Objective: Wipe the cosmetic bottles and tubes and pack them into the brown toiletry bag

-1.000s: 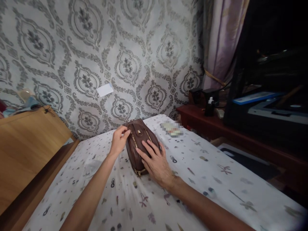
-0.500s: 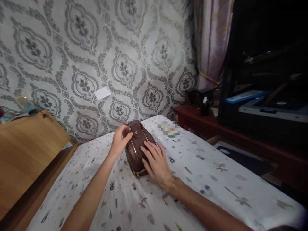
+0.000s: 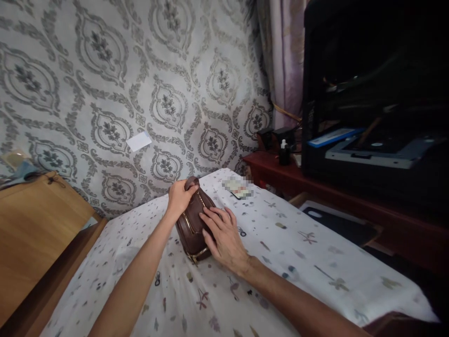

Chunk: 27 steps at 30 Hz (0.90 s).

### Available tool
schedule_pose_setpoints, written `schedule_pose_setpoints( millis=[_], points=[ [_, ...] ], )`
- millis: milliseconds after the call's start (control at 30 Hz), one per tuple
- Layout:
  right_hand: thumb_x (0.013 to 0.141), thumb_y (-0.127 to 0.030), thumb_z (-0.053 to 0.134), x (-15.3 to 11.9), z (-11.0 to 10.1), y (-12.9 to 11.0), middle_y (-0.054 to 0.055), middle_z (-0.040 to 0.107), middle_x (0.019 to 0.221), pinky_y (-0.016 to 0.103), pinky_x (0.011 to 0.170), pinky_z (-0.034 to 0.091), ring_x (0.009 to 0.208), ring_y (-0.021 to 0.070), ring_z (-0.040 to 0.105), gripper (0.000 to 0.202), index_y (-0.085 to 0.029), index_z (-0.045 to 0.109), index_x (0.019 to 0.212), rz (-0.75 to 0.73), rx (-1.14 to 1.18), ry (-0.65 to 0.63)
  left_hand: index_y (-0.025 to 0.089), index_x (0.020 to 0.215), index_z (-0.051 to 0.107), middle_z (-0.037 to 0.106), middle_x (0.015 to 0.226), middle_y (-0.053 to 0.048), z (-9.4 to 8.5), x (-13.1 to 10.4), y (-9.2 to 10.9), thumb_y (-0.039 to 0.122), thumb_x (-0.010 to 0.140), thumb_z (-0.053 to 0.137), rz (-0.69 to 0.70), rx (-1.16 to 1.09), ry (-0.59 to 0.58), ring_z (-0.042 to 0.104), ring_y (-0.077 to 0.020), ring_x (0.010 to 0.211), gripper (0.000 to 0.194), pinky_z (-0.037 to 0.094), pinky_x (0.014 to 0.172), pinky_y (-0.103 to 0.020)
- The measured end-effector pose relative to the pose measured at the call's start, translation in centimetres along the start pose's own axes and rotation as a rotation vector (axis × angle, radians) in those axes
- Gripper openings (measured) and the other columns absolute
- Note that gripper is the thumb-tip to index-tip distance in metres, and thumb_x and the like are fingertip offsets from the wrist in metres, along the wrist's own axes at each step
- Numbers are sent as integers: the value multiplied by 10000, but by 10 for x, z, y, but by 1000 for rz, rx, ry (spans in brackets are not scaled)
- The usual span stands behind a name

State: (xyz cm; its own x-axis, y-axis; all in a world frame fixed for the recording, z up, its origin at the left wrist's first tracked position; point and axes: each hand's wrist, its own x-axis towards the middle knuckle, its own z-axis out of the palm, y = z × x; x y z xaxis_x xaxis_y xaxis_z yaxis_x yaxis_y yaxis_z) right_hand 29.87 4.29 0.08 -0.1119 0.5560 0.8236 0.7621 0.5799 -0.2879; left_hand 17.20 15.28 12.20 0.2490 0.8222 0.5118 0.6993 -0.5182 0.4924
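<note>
A brown leather bag (image 3: 198, 224) with gold zippers rests on a white patterned sheet (image 3: 280, 262) near the middle of the view. At its far end, my left hand (image 3: 180, 199) is closed on the bag's flap or strap, thumb on top. My right hand (image 3: 224, 236) lies on the bag's right side with its fingers spread, touching the leather. Part of the bag's right side is hidden beneath that hand.
A blurred-out item (image 3: 238, 188) lies on the sheet beyond the bag. Wooden furniture (image 3: 42, 224) stands at the left. To the right are a red-brown shelf (image 3: 263, 164), a small dark bottle (image 3: 284, 153) and a large black-framed screen (image 3: 368, 93). Patterned wall behind.
My left hand has closed on the flap or strap at the far end and raised it, covering the round emblem. My right hand stays on the bag. The view has shifted slightly right.
</note>
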Motion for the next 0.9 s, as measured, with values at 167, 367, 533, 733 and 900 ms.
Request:
schedule_pose_setpoints(
  millis=[167,367,533,733,900],
  points=[
    [1003,-244,459,2,-1,0,109,657,1372,573,1178,205,1292,292,499,373,-172,619,1332,-9,-5,12,203,678,654,614,628,20,3,-1,1,290,800,641,0,22,14,540,-168,612,150,400,633,-282],
    [1004,-264,490,2,1,0,101,668,1358,571,1175,201,1292,294,497,355,-178,633,1317,-19,-63,13,208,735,680,647,752,-14,2,-10,5,261,801,661,53,55,57,588,-198,751,87,438,759,-313],
    [1000,-267,494,2,2,1,100,670,1353,576,1172,200,1298,298,491,344,-179,639,1299,-31,-73,13,210,746,692,661,779,-24,1,-17,7,228,805,662,81,53,70,603,-212,814,68,449,820,-331],
    [979,-260,511,1,3,2,122,660,1348,590,1171,207,1302,302,487,358,-183,635,1305,-35,-77,-11,206,785,713,681,803,-27,0,-22,6,225,797,673,83,24,71,627,-210,823,46,467,811,-324],
    [982,-252,483,2,1,1,141,646,1361,593,1170,225,1300,303,489,356,-161,633,1291,-42,-51,-9,194,742,699,667,770,-19,-1,-24,5,246,789,683,73,-9,58,611,-189,768,72,453,750,-299]
  ],
)
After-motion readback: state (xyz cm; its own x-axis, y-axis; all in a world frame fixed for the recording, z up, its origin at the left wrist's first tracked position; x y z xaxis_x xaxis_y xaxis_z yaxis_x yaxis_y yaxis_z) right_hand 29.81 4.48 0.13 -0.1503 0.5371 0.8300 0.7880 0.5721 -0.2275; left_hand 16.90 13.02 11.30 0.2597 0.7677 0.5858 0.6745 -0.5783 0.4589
